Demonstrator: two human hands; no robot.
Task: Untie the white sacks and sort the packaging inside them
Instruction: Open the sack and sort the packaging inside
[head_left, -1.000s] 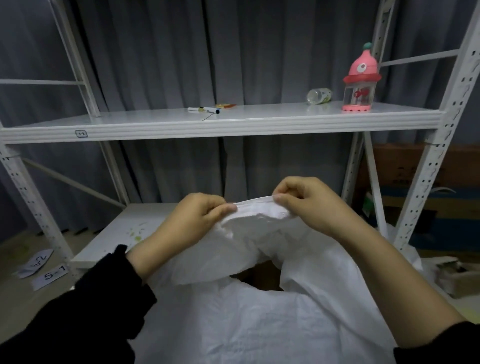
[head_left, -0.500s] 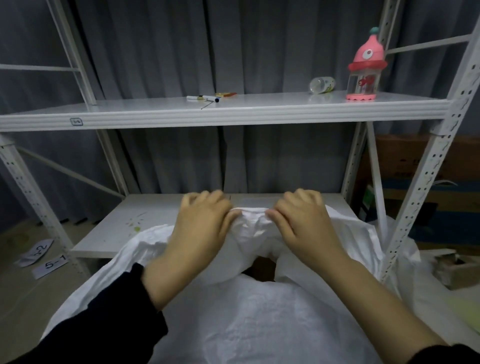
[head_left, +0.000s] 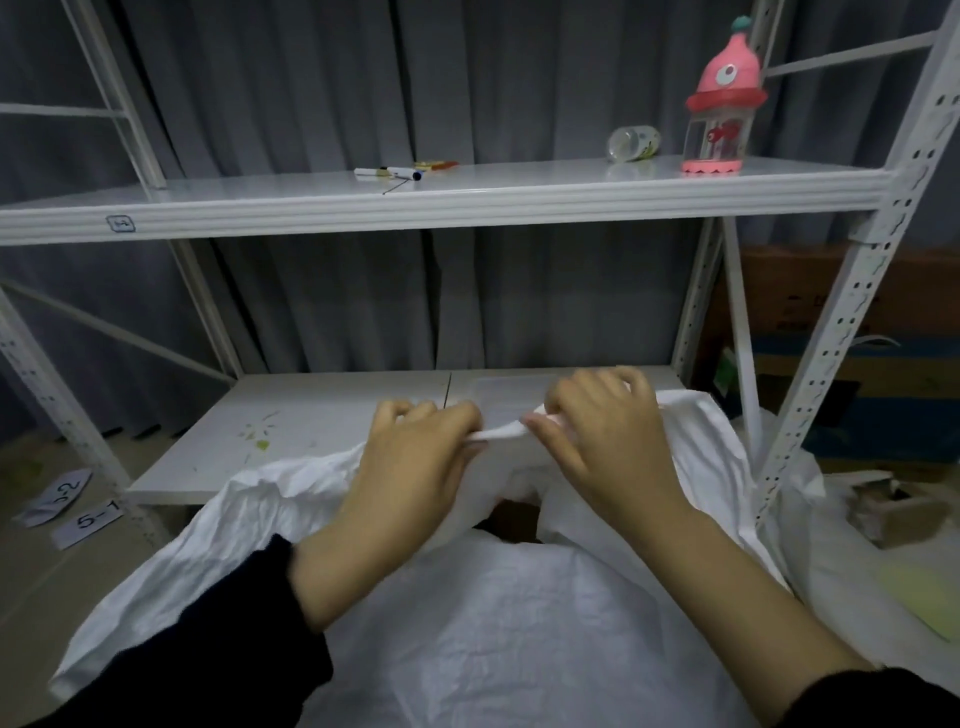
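While left hand (head_left: 410, 457) and right hand (head_left: 608, 441) pinch white sack (head_left: 467, 623) mouth, fingers curled

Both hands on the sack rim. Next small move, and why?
Probably pull left hand and right hand apart, widening the mouth of the white sack: both pinch the same bunched rim strip, and only a small dark gap shows below it.

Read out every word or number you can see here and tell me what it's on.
"5-1": paper slip on the floor.
"-2": second slip beside it, first character unclear.
Shelf sticker: too small to read.
Cardboard box print: blurred.
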